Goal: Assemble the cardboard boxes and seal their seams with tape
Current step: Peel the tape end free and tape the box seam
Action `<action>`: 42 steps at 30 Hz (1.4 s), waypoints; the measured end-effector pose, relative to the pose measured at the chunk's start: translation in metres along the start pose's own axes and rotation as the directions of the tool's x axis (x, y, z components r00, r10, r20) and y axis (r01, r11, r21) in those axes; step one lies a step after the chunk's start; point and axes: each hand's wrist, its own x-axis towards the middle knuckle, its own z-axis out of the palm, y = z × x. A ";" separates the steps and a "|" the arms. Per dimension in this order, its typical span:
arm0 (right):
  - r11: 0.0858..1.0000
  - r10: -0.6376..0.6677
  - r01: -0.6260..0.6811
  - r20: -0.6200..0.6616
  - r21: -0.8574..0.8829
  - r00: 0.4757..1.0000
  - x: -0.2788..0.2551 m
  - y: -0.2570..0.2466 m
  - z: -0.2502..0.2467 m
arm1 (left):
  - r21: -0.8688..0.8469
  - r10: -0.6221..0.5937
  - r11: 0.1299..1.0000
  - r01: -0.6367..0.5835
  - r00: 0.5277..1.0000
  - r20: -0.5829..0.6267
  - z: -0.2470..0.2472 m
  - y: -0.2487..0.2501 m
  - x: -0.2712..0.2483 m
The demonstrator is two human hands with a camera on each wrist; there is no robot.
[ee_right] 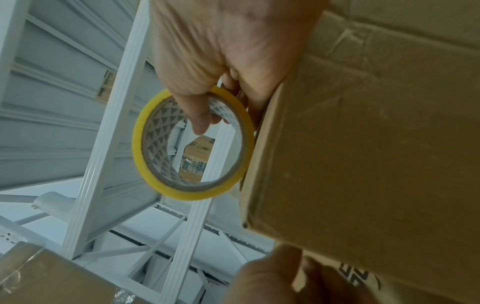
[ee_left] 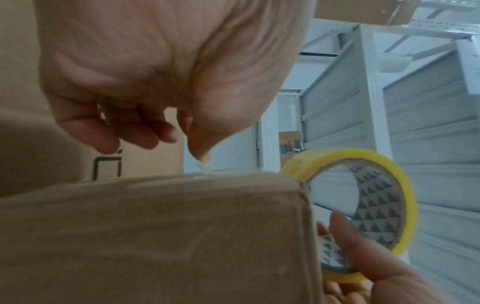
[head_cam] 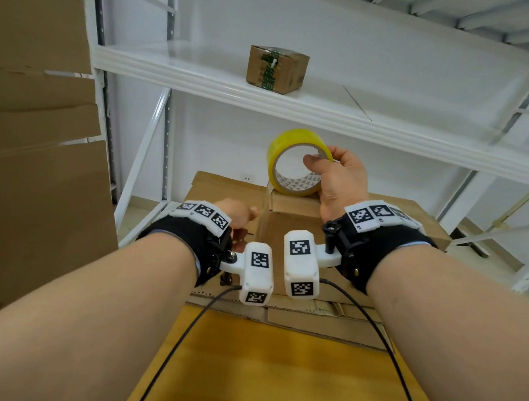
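Observation:
A small brown cardboard box (head_cam: pixel 289 226) stands on flattened cardboard in front of me. My right hand (head_cam: pixel 322 161) grips a roll of yellow tape (head_cam: pixel 284 140), thumb inside the core and fingers over the outer rim. The roll rests against the box's top far edge. In the right wrist view the tape roll (ee_right: pixel 136 148) lies against the box (ee_right: pixel 363 154). My left hand (head_cam: pixel 248 215) holds the box at its left side. In the left wrist view the left hand's (ee_left: pixel 182 148) thumb tip presses on the top edge of the box (ee_left: pixel 155 236), with the fingers curled behind. The tape roll (ee_left: pixel 405 195) sits at the box's right corner.
A white metal shelf (head_cam: pixel 376 125) crosses overhead with a taped box (head_cam: pixel 277 69) on it. Large cardboard sheets (head_cam: pixel 37 152) fill the left side. Flattened cardboard (head_cam: pixel 219 187) lies under the small box on a wooden tabletop (head_cam: pixel 267 370). Two black cables run from the wrist cameras.

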 end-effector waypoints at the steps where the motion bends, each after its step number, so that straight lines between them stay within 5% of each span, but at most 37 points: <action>1: 1.000 0.001 -0.001 -0.002 -0.003 1.000 0.000 0.000 0.000 | 0.024 0.051 0.998 -0.049 0.997 -0.054 -0.004 0.006 -0.005; 4: 1.000 0.007 -0.007 -0.007 -0.021 1.000 0.000 0.000 0.000 | -0.057 0.314 0.947 -0.317 0.948 -0.053 -0.010 0.027 -0.013; 7: 0.999 0.018 -0.018 -0.012 -0.031 1.000 0.000 -0.001 -0.002 | -0.187 0.433 0.890 -0.416 0.899 0.060 -0.009 0.035 -0.030; 12: 0.997 0.026 -0.026 0.000 -0.073 1.000 -0.001 -0.002 -0.006 | -0.098 0.444 0.896 -0.434 0.855 0.268 0.002 0.032 -0.039; 18: 0.981 0.026 -0.021 0.022 -0.193 0.999 -0.001 -0.005 -0.008 | -0.018 0.473 0.876 -0.483 0.849 0.235 0.014 0.027 -0.037; 20: 0.910 -0.025 0.067 0.107 -0.409 0.994 0.003 -0.008 -0.011 | 0.024 0.476 0.867 -0.497 0.842 0.253 0.012 0.025 -0.033; 24: 0.583 -0.050 0.305 0.341 -0.753 0.939 0.009 -0.018 -0.022 | 0.090 0.474 0.852 -0.516 0.833 0.287 0.009 0.025 -0.033; 29: 0.536 -0.006 0.319 0.374 -0.782 0.927 0.015 -0.025 -0.031 | 0.142 0.465 0.833 -0.534 0.816 0.343 0.013 0.022 -0.033; 42: 0.689 -0.101 0.262 0.268 -0.676 0.958 0.019 -0.026 -0.053 | 0.435 0.472 0.667 -0.605 0.795 0.381 0.003 0.021 -0.027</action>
